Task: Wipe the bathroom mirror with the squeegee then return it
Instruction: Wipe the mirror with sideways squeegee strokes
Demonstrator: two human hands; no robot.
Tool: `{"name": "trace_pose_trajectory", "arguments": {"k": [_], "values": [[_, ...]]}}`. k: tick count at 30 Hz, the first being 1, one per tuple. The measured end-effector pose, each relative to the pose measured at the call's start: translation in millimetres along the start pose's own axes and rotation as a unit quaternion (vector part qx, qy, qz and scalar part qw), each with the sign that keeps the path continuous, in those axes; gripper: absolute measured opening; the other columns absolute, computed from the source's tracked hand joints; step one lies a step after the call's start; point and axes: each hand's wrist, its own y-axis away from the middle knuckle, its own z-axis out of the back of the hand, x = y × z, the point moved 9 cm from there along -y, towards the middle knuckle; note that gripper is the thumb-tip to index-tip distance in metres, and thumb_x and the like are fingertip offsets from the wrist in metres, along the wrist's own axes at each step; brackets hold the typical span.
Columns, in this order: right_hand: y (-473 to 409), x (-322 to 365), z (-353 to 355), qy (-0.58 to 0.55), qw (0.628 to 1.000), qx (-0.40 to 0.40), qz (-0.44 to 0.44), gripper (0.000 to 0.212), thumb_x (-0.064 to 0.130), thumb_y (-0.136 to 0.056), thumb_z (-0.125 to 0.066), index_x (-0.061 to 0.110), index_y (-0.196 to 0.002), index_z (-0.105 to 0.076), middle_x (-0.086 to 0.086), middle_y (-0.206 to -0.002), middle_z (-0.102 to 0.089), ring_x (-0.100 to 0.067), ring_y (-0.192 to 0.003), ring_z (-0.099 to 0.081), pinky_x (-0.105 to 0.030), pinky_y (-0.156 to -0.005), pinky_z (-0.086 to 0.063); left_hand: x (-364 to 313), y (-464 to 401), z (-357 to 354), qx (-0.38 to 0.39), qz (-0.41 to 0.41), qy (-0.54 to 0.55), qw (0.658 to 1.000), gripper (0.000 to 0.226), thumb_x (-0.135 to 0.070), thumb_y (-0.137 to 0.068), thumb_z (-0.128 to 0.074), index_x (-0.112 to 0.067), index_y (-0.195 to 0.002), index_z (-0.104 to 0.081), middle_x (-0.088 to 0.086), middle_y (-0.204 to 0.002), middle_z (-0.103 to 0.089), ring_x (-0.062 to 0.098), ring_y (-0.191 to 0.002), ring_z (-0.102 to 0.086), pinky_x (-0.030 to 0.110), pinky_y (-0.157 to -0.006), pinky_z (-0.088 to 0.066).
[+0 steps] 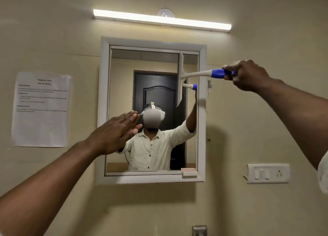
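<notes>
A white-framed bathroom mirror hangs on the beige wall in front of me. My right hand grips the blue end of a white squeegee. Its blade stands vertical against the upper right part of the glass. My left hand is flat, fingers straight and together, over the mirror's left side at mid height; I cannot tell whether it touches the glass. It holds nothing.
A lit tube light runs above the mirror, with a suction hook just above it. A printed sheet is taped to the wall on the left. A switch plate sits lower right. A metal tap shows at the bottom edge.
</notes>
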Motion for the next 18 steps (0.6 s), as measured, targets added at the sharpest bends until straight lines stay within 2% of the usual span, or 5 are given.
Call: {"name": "trace_pose_trajectory", "arguments": {"k": [4, 8, 11, 18], "values": [[5.2, -24.1, 6.5, 0.006, 0.999, 0.017, -0.032, 0.043, 0.018, -0.088, -0.057, 0.027, -0.13, -0.055, -0.013, -0.133, -0.057, -0.038, -0.116, -0.051, -0.044, -0.088, -0.044, -18.0, -6.0, -4.1, 0.001, -0.012, 0.013, 1.0, 0.077, -0.065, -0.082, -0.014, -0.027, -0.148, -0.003, -0.008, -0.158, -0.005, -0.005, -0.136, 0.002, 0.021, -0.111, -0.004], [14.5, -41.7, 16.6, 0.009, 0.998, 0.015, -0.057, 0.044, 0.019, -0.087, -0.057, 0.031, -0.129, -0.055, -0.013, -0.132, -0.057, -0.04, -0.114, -0.051, -0.043, -0.088, -0.043, -36.6, -14.0, -8.7, 0.009, -0.02, 0.017, 1.0, 0.067, -0.054, -0.091, -0.023, -0.025, -0.149, -0.006, -0.005, -0.159, -0.006, 0.009, -0.145, -0.004, 0.031, -0.118, -0.01], [20.0, -50.0, 25.9, 0.023, 0.998, 0.011, -0.064, 0.044, 0.019, -0.087, -0.057, 0.031, -0.129, -0.056, -0.013, -0.131, -0.057, -0.04, -0.113, -0.051, -0.041, -0.088, -0.042, -50.6, -21.5, -13.0, 0.015, -0.027, 0.019, 0.999, 0.064, -0.048, -0.094, -0.028, -0.023, -0.149, -0.007, -0.003, -0.159, -0.006, 0.01, -0.146, -0.004, 0.036, -0.12, -0.012], [24.0, -38.8, 31.7, 0.046, 0.997, 0.02, -0.054, 0.043, 0.016, -0.088, -0.053, 0.031, -0.128, -0.056, -0.014, -0.127, -0.057, -0.039, -0.111, -0.053, -0.042, -0.089, -0.041, -68.1, -31.3, -25.1, 0.024, -0.046, 0.035, 0.998, 0.077, -0.061, -0.082, -0.019, -0.024, -0.149, -0.009, -0.005, -0.159, -0.007, 0.01, -0.146, -0.005, 0.042, -0.119, -0.016]]}}
